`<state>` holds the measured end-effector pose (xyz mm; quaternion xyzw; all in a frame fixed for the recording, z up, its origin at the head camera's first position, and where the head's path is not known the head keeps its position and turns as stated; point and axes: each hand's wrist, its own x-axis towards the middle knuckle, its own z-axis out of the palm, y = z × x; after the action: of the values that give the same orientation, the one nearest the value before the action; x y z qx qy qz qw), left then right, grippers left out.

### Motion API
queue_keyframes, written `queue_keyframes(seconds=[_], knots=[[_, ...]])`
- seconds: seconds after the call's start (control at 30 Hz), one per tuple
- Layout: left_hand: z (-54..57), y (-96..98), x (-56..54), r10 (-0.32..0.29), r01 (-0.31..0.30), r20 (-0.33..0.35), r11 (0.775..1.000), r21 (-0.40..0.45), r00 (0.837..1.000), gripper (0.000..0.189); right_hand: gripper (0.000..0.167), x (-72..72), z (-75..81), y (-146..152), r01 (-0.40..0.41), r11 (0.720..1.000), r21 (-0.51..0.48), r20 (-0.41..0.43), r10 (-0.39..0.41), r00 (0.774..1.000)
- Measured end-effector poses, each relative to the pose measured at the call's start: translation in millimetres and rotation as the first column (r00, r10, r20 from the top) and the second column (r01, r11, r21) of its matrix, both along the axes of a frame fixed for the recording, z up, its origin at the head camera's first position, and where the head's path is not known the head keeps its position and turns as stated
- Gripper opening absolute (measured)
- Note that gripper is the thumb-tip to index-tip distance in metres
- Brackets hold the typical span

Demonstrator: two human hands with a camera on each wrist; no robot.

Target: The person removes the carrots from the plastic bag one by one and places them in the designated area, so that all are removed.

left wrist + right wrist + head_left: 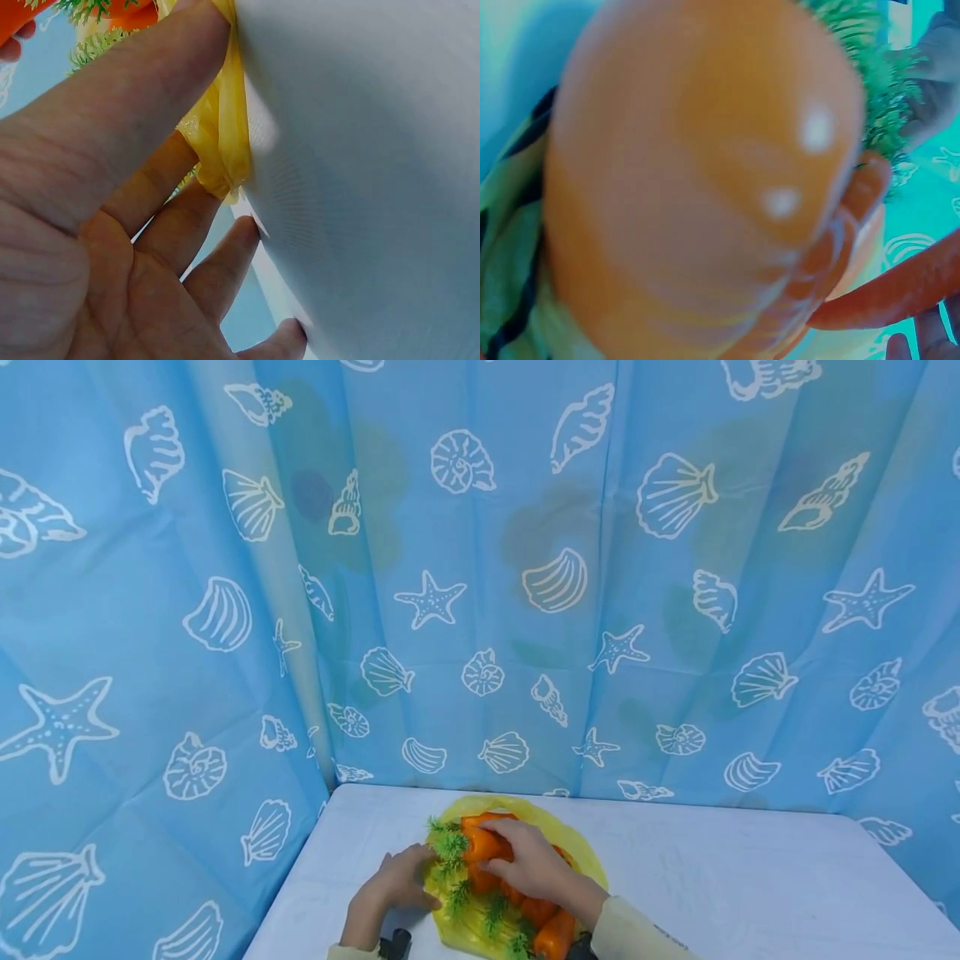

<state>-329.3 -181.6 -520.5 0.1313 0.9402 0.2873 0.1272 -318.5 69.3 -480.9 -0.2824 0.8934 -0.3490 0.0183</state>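
A yellow plastic bag (543, 818) lies spread on the white table under several plump orange carrots with feathery green tops (453, 847). My right hand (536, 864) reaches over the pile and grips one carrot (480, 845) between thumb and fingers. Another carrot (697, 150) fills much of the right wrist view, close to the camera. At the bag's left edge is my left hand (397, 881), its fingers spread. In the left wrist view, its thumb (142, 97) crosses in front of the gathered yellow plastic (232, 127), and the fingers extend behind and below it.
The white table (720, 877) extends to the right of the bag. A blue curtain (480, 568) with white seashell and starfish prints hangs behind the table and along its left side. Dark wrist devices (395, 943) show near both cuffs.
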Motion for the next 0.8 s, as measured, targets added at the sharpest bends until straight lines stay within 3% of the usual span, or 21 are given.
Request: queue_keyframes(seconds=[0.2,0.33,0.43,0.8], knots=[[1.1,-0.9,3.1,-0.023,0.023,-0.018,1.000,0.004,1.000,0.067,0.051,4.3,7.7,-6,0.034,0.985,-0.170,0.102,-0.017,0.995],[-0.3,-1.6,3.2,-0.018,0.018,-0.012,1.000,0.002,1.000,0.067,0.052,7.4,15.1,-9,0.070,0.953,-0.295,0.184,-0.015,0.983],[-2.8,-2.2,2.3,-0.014,0.014,-0.004,1.000,-0.003,1.000,0.067,0.051,8.8,20.6,-11,0.093,0.929,-0.357,0.192,-0.024,0.981],[-4.0,0.3,-0.6,-0.002,0.002,0.009,1.000,-0.002,1.000,0.067,0.049,8.4,44.1,0,0.145,0.908,-0.394,0.166,-0.085,0.983]])
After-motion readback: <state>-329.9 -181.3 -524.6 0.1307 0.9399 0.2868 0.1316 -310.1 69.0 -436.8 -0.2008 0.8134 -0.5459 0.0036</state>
